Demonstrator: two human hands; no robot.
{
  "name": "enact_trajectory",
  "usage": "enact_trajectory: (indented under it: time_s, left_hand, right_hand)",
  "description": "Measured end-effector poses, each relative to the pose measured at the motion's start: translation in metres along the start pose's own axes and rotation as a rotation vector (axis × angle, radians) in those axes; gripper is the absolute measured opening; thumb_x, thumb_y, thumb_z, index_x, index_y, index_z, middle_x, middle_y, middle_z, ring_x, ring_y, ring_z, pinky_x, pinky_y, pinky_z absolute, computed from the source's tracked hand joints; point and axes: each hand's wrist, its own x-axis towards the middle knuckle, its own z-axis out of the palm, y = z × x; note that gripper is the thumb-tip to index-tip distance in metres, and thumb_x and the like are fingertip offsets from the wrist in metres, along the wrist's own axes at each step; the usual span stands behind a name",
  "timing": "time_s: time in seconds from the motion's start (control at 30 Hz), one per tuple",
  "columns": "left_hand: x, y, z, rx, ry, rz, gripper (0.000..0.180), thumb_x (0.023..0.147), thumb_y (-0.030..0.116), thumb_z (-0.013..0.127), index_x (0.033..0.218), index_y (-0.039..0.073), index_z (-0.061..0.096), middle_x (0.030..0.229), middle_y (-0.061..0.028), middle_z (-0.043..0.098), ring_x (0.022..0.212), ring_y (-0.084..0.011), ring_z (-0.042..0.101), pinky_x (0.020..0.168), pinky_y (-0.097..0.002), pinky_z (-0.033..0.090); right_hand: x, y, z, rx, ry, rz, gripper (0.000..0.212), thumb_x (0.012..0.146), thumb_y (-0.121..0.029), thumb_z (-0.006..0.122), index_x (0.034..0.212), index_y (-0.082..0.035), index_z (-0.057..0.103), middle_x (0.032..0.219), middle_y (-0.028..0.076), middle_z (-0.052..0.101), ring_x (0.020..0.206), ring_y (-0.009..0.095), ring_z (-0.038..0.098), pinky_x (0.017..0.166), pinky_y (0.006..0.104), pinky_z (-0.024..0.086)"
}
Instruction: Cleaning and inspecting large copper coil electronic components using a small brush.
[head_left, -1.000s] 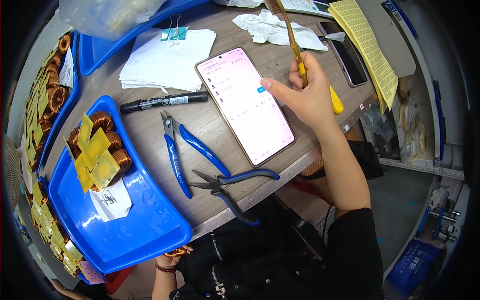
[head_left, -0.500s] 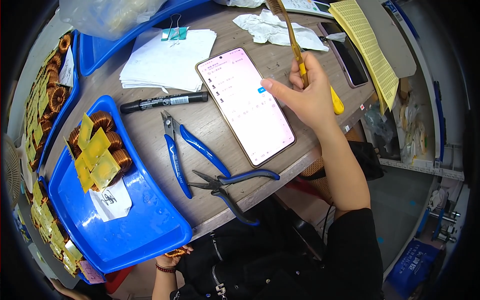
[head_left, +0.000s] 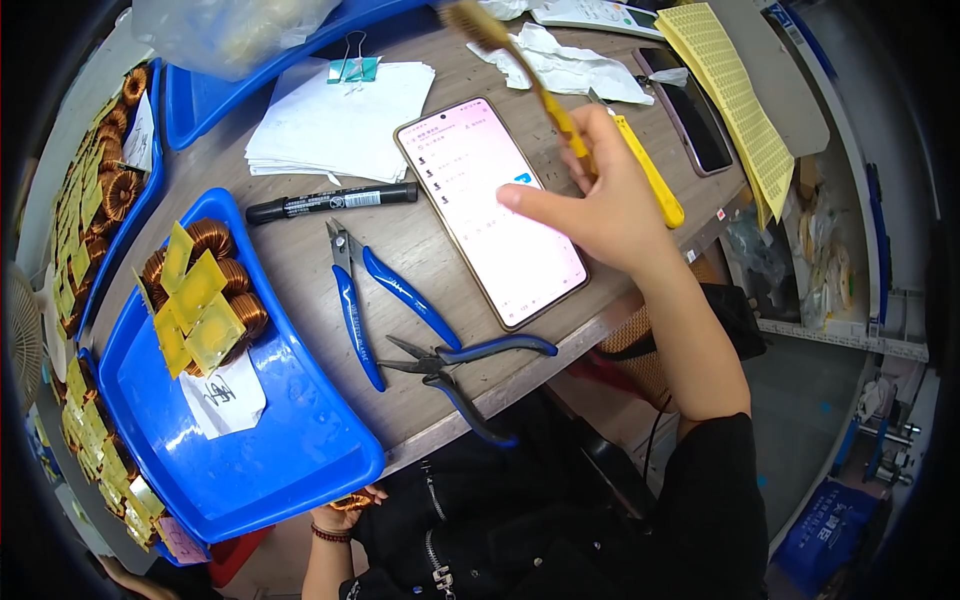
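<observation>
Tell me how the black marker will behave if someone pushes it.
The black marker looks round-barrelled, so it would probably roll if pushed sideways. Its straight, plastic-looking barrel suggests it is stiff. The blue-handled cutters, lying close by, might block it.

A brush (head_left: 543,92) is showing yellow-brown, a phone screen (head_left: 498,248) is glowing pinkish white, and a tray (head_left: 310,430) is gleaming blue.

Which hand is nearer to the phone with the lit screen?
Right. The right hand, holding a brush, has its thumb over the lit phone; contact is unclear. The left hand is farther off, below the blue tray in the picture, holding a copper coil.
</observation>
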Motion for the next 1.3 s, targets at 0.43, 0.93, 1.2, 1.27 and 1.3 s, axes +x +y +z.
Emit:
enact_trajectory:
  time_s: [0.43,0.93,1.2,1.27,1.3]
  left_hand:
    - [0.000,0.003,0.003,0.034,-0.036,-0.020,0.089,0.079,0.070,0.021,0.105,-0.009,0.053,0.090,-0.0259,0.061,0.083,-0.0391,0.060,0.069,-0.0404,0.051]
    - [0.003,0.004,0.007,0.016,-0.016,-0.020,0.090,0.078,0.071,0.019,0.103,-0.009,0.054,0.087,-0.0253,0.061,0.080,-0.0389,0.061,0.066,-0.0397,0.052]
    - [0.003,0.001,0.003,0.085,0.008,0.007,0.082,0.080,0.067,0.021,0.112,-0.004,0.048,0.083,-0.0260,0.060,0.075,-0.0397,0.061,0.061,-0.0410,0.053]
    - [0.003,0.001,0.003,0.138,0.038,0.014,0.075,0.083,0.062,0.023,0.122,0.001,0.043,0.080,-0.0266,0.059,0.072,-0.0401,0.062,0.057,-0.0415,0.055]
    - [0.003,0.002,0.007,0.086,0.018,0.000,0.083,0.080,0.068,0.021,0.112,-0.004,0.049,0.083,-0.0260,0.060,0.075,-0.0398,0.061,0.061,-0.0411,0.053]
  right_hand:
    - [0.009,-0.021,0.012,-0.302,-0.070,0.058,0.072,0.057,-0.049,0.078,0.100,-0.001,0.045,0.085,0.015,0.054,0.084,0.022,0.054,0.068,0.0273,0.045]
    - [-0.030,-0.021,-0.011,-0.280,-0.118,0.027,0.069,0.056,-0.037,0.082,0.102,-0.006,0.039,0.080,0.002,0.041,0.069,0.011,0.039,0.061,0.0234,0.036]
    - [-0.018,-0.001,-0.024,0.332,-0.111,0.216,0.043,0.070,-0.019,0.074,0.091,-0.010,0.038,0.068,-0.006,0.032,0.060,0.003,0.031,0.052,0.0179,0.027]
    - [-0.011,-0.002,-0.022,0.304,-0.063,0.214,0.040,0.071,-0.017,0.074,0.090,-0.010,0.039,0.067,-0.007,0.032,0.059,0.002,0.031,0.052,0.0167,0.026]
    - [-0.008,-0.001,-0.020,0.310,-0.044,0.232,0.039,0.071,-0.016,0.073,0.089,-0.010,0.039,0.065,-0.007,0.032,0.058,0.002,0.031,0.051,0.0160,0.026]
